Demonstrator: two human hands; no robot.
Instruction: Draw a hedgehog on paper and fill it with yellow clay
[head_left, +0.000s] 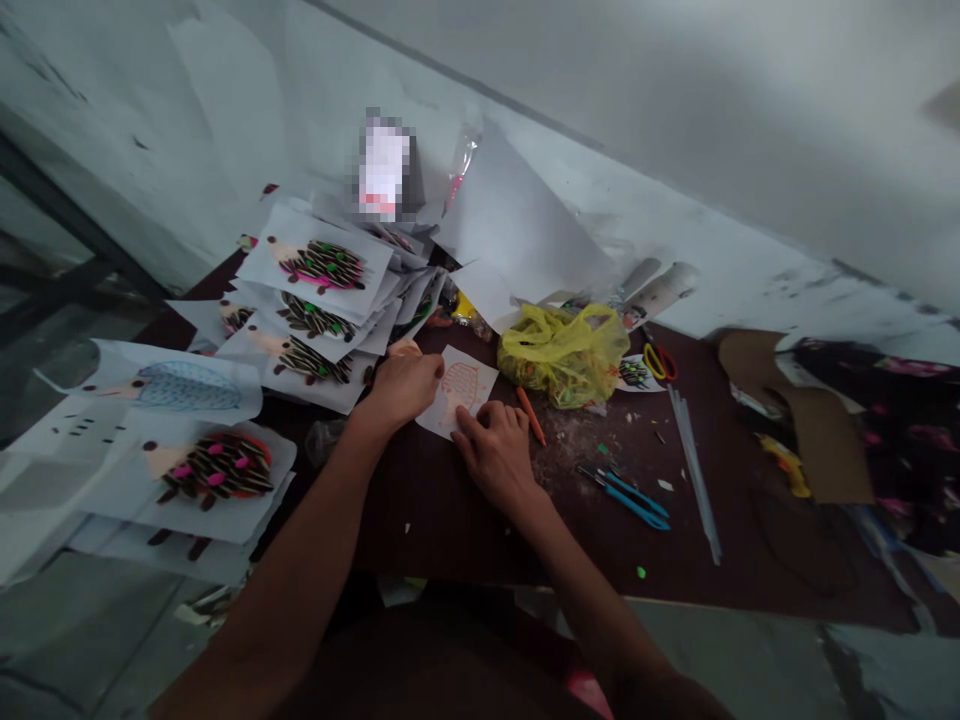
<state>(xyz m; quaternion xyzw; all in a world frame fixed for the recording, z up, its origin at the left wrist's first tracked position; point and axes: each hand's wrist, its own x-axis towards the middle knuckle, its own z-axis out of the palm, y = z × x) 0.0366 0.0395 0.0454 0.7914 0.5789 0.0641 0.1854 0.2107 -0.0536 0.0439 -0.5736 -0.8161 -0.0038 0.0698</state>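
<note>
Spreading beneath everything, the dark counter (450, 530) is crowded toward its left end and far edge, so a stray elbow looks the likeliest source of trouble. An uneven pile (322, 270) of pictures stands at the left end, sheets jutting out at angles; a brush from the left forearm could send some sliding. Near the far edge, a big white sheet (517, 230) tilts up by the wall and might flop forward if the clutter around it shifts. The yellow bag (562, 350) sits just past the drawing's far right corner, and a nudge could push it onto the paper.

The left hand (405, 388) is at the drawing's left side, fingers curled; whether they pinch anything, I cannot tell. The right hand (495, 448) rests fingertips on the drawing's near side, fingers bent, a grip not clear. Between them lies the small drawing (461, 382), around mid-counter; uneven pressure or pulling could crease or tear it. Toward the near edge, blue snips (634, 502) lie where a sweeping right forearm might catch their points. The orange crayon (531, 416), just beside the right hand, could roll or smear if bumped.
</note>
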